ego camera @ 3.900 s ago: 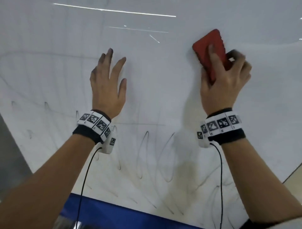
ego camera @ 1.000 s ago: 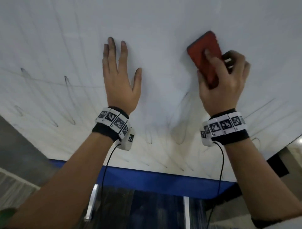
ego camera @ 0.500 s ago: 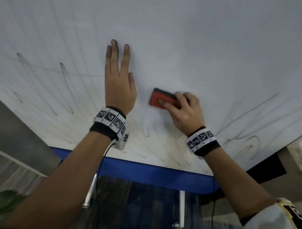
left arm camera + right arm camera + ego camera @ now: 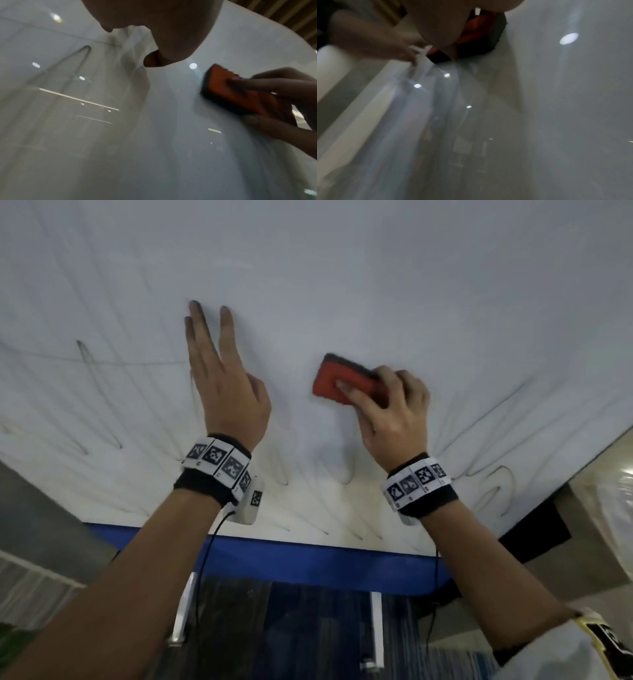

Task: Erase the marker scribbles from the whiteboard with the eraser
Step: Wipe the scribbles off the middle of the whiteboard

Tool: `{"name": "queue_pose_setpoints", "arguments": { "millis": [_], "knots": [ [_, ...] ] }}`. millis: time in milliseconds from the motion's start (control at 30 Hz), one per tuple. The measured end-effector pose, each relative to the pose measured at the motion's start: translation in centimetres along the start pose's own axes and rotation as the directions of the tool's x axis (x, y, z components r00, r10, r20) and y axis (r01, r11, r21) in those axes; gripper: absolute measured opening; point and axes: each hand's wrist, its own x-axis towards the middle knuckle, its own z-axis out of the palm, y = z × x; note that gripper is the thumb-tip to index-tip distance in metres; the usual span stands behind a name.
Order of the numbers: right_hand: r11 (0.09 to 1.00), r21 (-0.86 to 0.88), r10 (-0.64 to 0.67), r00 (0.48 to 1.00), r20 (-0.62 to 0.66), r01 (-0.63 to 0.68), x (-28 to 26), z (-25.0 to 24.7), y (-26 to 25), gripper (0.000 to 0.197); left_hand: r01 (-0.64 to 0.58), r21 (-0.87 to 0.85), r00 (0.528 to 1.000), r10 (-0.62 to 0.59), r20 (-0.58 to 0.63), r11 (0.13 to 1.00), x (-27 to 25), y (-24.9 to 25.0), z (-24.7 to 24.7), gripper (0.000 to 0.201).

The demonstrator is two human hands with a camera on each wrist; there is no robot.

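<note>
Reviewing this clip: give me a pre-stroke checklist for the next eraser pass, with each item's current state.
1. Right hand grips the red eraser: ok.
2. Eraser's dark pad against the whiteboard: ok.
3. Left hand flat on the board, apart from the eraser: ok.
4. Board free of marker scribbles: not ok, lines remain along the lower edge and at left.
5. Pad clean enough to wipe: cannot tell.

Left hand [image 4: 227, 392] flat, fingers straight, right hand [image 4: 394, 412] curled, gripping
</note>
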Motion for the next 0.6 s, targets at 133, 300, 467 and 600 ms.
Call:
{"name": "queue_pose_setpoints", "arguments": {
  "millis": [133, 300, 467, 600],
  "knots": [
    [0.928, -0.014, 0.363, 0.911, -0.197, -0.373, -1.2, -4.6, 7.6, 0.038, -0.157, 0.078, 0.987, 0.154, 0.041, 0.985, -0.1, 4.1, 0.7, 0.084],
    [0.693, 0.200, 0.706, 0.596, -0.383, -0.693, -1.6, -5.8, 10.5, 0.051, -0.211, 0.044, 0.972, 0.205, 0.116, 0.976, -0.5, 6.4, 2.4, 0.068],
    [0.916, 0.109, 0.396, 0.912, -0.110, -0.385, -3.7, -0.7, 0.8, 0.042, -0.208, 0.067, 0.974, 0.200, 0.110, 0.976, -0.8, 5.9, 2.8, 0.066],
    [0.998, -0.010, 0.054, 0.997, 0.052, -0.054, -5.2, -1.8, 3.8, 0.045, -0.240, 0.100, 0.966, 0.228, 0.121, 0.966, -0.8, 5.0, 2.8, 0.065]
  ]
}}
